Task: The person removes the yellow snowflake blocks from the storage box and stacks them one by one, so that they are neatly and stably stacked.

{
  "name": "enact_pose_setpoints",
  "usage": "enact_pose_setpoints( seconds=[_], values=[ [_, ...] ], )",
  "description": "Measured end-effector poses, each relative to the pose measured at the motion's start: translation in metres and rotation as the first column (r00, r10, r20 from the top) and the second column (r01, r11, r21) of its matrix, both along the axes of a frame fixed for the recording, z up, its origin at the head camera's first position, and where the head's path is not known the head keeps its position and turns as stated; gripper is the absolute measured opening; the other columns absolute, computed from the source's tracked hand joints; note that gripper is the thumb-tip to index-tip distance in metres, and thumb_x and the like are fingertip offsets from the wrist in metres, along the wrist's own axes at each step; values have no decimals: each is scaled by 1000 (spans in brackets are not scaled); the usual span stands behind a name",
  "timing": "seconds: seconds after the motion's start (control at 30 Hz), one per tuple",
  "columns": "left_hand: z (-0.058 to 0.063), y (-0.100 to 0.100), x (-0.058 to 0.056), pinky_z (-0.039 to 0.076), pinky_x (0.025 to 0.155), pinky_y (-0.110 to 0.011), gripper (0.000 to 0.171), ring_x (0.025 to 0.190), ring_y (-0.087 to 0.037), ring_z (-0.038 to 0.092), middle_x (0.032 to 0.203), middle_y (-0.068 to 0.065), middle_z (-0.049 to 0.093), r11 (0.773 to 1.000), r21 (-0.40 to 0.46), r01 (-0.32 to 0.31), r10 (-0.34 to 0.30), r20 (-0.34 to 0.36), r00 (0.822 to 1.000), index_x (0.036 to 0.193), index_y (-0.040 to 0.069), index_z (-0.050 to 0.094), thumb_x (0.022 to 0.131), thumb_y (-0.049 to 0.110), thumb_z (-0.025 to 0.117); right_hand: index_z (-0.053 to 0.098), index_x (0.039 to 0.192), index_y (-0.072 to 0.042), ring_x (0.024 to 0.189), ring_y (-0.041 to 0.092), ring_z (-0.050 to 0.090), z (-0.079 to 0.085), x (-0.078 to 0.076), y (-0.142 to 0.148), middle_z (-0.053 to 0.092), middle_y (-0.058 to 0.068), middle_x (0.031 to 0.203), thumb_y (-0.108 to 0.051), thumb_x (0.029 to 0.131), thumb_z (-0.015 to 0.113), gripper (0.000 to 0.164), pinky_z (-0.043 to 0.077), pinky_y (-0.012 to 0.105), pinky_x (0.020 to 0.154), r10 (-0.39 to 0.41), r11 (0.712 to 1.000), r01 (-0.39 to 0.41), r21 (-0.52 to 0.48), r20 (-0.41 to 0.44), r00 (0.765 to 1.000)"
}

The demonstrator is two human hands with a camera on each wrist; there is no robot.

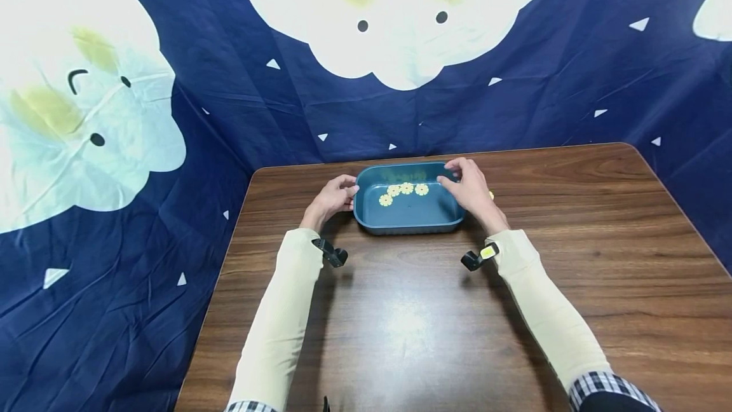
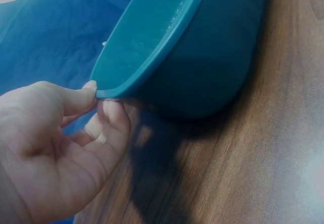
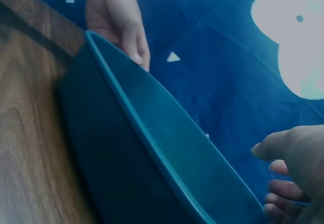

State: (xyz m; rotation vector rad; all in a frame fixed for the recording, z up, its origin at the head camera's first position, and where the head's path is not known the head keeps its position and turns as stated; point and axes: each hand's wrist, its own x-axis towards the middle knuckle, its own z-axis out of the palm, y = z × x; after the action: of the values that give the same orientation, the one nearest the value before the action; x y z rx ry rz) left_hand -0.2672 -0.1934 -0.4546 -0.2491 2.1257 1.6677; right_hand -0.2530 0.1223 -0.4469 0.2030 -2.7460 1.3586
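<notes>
A dark teal plastic basin (image 1: 408,215) sits near the table's far edge, with several yellow flower shapes (image 1: 406,188) on its inner bottom. At its left end my left hand (image 1: 338,196) pinches the rim, thumb on top and fingers bent underneath; the left wrist view shows this hold up close. My right hand (image 1: 470,186) is over the right end of the basin, fingers by the far right corner. Seen from the right wrist, its thumb is spread away from the rim and the fingers (image 3: 286,188) are loosely bent beside it.
Partly hidden by my right hand, a small yellow flower shape (image 1: 492,196) shows just right of the basin. The brown wooden table (image 1: 572,240) extends to the right and toward me. Behind it hangs a dark blue cloth (image 1: 354,116) with white clouds.
</notes>
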Motion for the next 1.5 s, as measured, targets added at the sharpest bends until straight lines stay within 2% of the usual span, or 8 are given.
enact_pose_setpoints(
  seconds=[0.23, 0.6, 0.77, 0.9, 1.07, 1.3, 1.5],
  values=[
    [0, 0, 0, 49, 63, -25, 33, 67, -14, 52, 89, -9, 50, 1000, 12, -2, 2, 2, 1000, 133, 4, 43, 100, 9, 47, 55, 118, -1, 107, 31, 51, -6, -4, -21, 51, 18, 117, -24, 90, 66, 37, 43, 45, 94, 57, 998, -57, 0, 30, 998],
    [3, 0, 3, 49, 68, -30, 33, 63, -13, 51, 81, -6, 50, 1000, 15, 2, -2, 0, 1000, 132, 3, 43, 100, 10, 47, 51, 123, -2, 100, 29, 44, -21, -12, -35, 49, 19, 116, -26, 93, 62, 40, 41, 44, 88, 74, 994, -87, 65, 176, 982],
    [2, -1, 3, 50, 69, -30, 33, 64, -13, 52, 83, -6, 50, 1000, 12, 1, -1, 2, 1000, 133, 4, 43, 100, 10, 47, 50, 127, -3, 112, 33, 44, -25, -17, -39, 46, 20, 124, -23, 94, 60, 40, 40, 48, 95, 81, 985, -111, 130, 220, 972],
    [1, -1, 2, 49, 67, -28, 34, 64, -13, 51, 85, -7, 50, 1000, 13, -1, 1, 4, 1000, 134, 4, 42, 100, 10, 47, 49, 131, -6, 124, 37, 40, -26, -19, -42, 43, 20, 132, -25, 95, 60, 42, 36, 49, 103, 68, 966, -126, 226, 246, 967],
    [0, 0, 2, 49, 65, -27, 34, 65, -13, 50, 87, -8, 49, 1000, 15, -5, 5, 2, 1000, 134, 3, 42, 100, 10, 47, 50, 134, -7, 128, 39, 37, -27, -20, -44, 42, 22, 135, -27, 95, 59, 45, 33, 50, 107, 74, 936, -157, 316, 258, 963],
    [0, 1, 1, 49, 66, -28, 33, 64, -13, 51, 85, -7, 49, 1000, 20, -4, 4, 2, 1000, 133, 3, 43, 100, 10, 47, 49, 138, -8, 126, 39, 36, -30, -24, -45, 41, 21, 136, -29, 95, 59, 49, 33, 50, 106, 92, 884, -208, 418, 282, 955],
    [1, 1, 1, 49, 66, -26, 32, 66, -13, 51, 88, -7, 50, 1000, 7, -9, 9, 7, 1000, 132, 4, 43, 101, 11, 47, 54, 131, -8, 120, 37, 38, -32, -25, -45, 42, 20, 132, -26, 94, 61, 42, 34, 49, 104, 93, 867, -211, 451, 269, 959]
  ],
)
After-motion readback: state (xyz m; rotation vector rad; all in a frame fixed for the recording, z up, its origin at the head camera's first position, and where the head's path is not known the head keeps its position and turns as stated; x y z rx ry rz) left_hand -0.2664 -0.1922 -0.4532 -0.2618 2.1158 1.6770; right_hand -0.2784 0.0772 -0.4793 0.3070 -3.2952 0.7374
